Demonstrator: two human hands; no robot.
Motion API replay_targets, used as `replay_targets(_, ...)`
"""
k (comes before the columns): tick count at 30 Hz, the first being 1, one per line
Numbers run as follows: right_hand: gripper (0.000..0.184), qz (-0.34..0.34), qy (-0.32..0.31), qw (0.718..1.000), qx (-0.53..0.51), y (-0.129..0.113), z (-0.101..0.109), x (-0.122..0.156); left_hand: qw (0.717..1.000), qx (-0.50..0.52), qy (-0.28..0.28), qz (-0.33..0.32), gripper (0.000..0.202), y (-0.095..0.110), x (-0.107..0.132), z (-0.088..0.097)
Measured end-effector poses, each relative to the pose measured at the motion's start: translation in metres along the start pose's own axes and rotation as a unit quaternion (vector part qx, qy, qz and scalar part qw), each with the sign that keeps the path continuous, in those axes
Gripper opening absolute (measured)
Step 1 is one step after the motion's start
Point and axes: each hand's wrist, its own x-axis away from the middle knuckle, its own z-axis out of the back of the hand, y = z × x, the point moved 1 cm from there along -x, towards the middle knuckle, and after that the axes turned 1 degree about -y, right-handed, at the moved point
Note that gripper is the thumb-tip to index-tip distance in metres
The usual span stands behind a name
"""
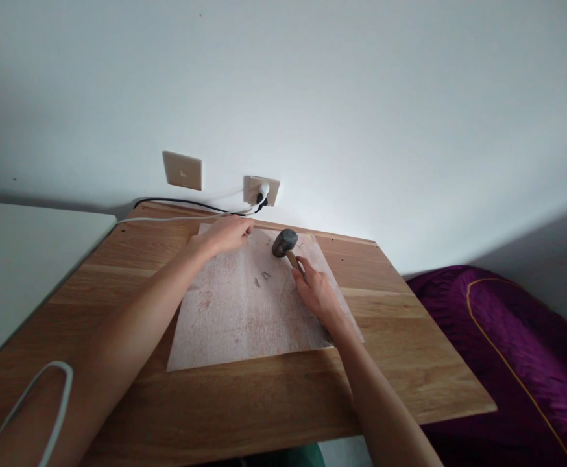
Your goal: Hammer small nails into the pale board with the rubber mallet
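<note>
So from my end of the head camera, I'd call this the lining-up part of a hammering job. The right hand (315,292) has its fingers wrapped around the handle of the hammer (284,243), with the head over the far part of the pale board (244,324), which lies flat on the wooden desk (420,370). Can't tell from this angle if the head is touching the board or just above it.

The left hand (229,233) is at the board's far edge, left of the hammer head. Its fingertips curl down out of sight, so I can't tell if they're pinching anything. A few loose bits that look like nails (266,275) lie near the middle of the board (tiny from here, so take that with salt).

My read on the next move: it calls for a small, controlled tap with the left fingers kept well out of the way. I'd also mind the white cord (167,218) and plug (264,189) just behind that hand.
</note>
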Motion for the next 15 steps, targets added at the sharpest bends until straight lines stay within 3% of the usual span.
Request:
replay_targets(4, 0.046, -0.001, -0.001, 1.0, -0.009, 0.0, 0.0, 0.0, 0.999, 0.018, 0.032, 0.02, 0.036, -0.005, 0.0, 0.004)
replay_targets(15, 0.045, 0.002, 0.004, 1.0, -0.005, 0.002, -0.001, 0.0, 0.994, 0.111, 0.013, 0.014, 0.028, -0.017, -0.001, 0.008)
